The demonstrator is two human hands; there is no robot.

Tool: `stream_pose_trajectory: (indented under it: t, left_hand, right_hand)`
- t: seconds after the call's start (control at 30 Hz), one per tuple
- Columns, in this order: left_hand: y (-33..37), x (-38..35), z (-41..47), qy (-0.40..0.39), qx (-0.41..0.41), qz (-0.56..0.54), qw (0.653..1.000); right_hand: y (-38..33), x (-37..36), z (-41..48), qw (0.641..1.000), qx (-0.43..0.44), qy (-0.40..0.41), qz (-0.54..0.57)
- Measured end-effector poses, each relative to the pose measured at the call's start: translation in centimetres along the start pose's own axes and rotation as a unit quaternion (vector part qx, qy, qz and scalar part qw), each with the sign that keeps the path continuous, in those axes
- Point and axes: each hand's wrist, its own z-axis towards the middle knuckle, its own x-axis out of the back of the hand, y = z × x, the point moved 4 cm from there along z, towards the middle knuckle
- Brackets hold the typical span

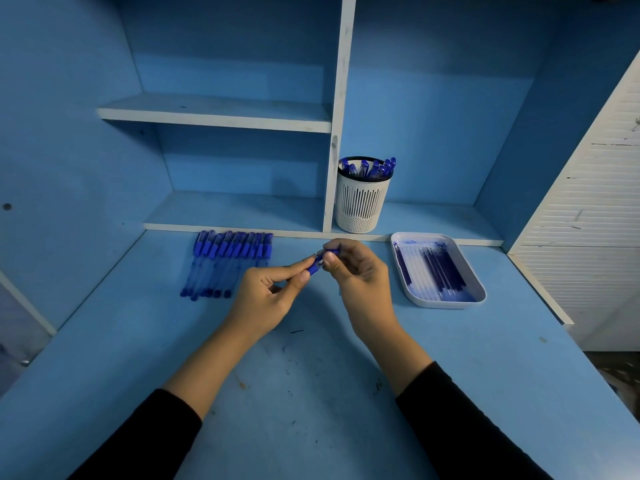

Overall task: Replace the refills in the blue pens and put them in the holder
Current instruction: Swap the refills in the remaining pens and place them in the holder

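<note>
The blue pen [316,265] is held between the 2 hands above the middle of the desk [311,393], tilted so its far end points up and right; only a short stretch of glossy blue plastic shows between the fingertips, with a small pale band at its middle (the rest is hidden by fingers). The left hand [266,294] pinches the near end between thumb and forefinger; the right hand [356,275] has its fingers curled round the far end, a blue tip poking out past the knuckles.

Left of the hands, at the back of the desk, a row of pens [228,263] lies side by side and touching; clear barrels, blue caps, blue end plugs. The holder [362,206] stands on the low ledge just right of the white divider [337,133]; a white cylinder with vertical slots, fine perforations near its base and a dark rim, holding several capped blue pens upright. Right of the hands sits a white, round-cornered tray [446,304], its floor smeared with blue ink; thin refills [440,271] lie lengthwise in it. The matt blue desk is scuffed and speckled; both sleeves [467,427] are black.
</note>
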Motion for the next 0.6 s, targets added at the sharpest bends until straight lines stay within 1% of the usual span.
stream_pose_trajectory:
  t: [0.13, 0.2, 0.3, 0.37, 0.47, 0.53, 0.6]
  left_hand:
    - [1.2, -0.7, -0.3, -0.051, -0.024, 0.005, 0.998]
    - [0.7, -0.7, -0.3, -0.047, -0.014, -0.007, 0.999]
    - [-0.5, -0.6, -0.3, -0.019, 0.003, 0.002, 1.000]
    - [-0.9, -0.3, -0.2, 0.011, 0.006, 0.018, 1.000]
    - [-0.7, 0.3, -0.2, 0.066, -0.005, 0.026, 0.997]
    - [-0.8, 0.7, -0.1, 0.083, -0.010, 0.043, 0.996]
    - [-0.8, 1.1, -0.1, 0.098, -0.014, 0.057, 0.993]
  right_hand:
    - [-0.4, 0.4, 0.5, 0.999, 0.016, -0.003, 0.036]
    - [-0.6, 0.6, 0.7, 1.000, 0.010, -0.010, 0.028]
    - [-1.0, 1.0, 1.1, 1.000, 0.008, -0.013, 0.008]
    - [-1.3, 1.4, 1.4, 0.999, 0.014, 0.000, 0.030]
    - [-1.2, 2.2, 1.8, 0.998, -0.021, 0.016, 0.054]
    - [-0.6, 2.4, 1.7, 0.998, -0.066, 0.001, 0.023]
    - [0.1, 2.3, 1.4, 0.994, -0.092, -0.036, -0.055]
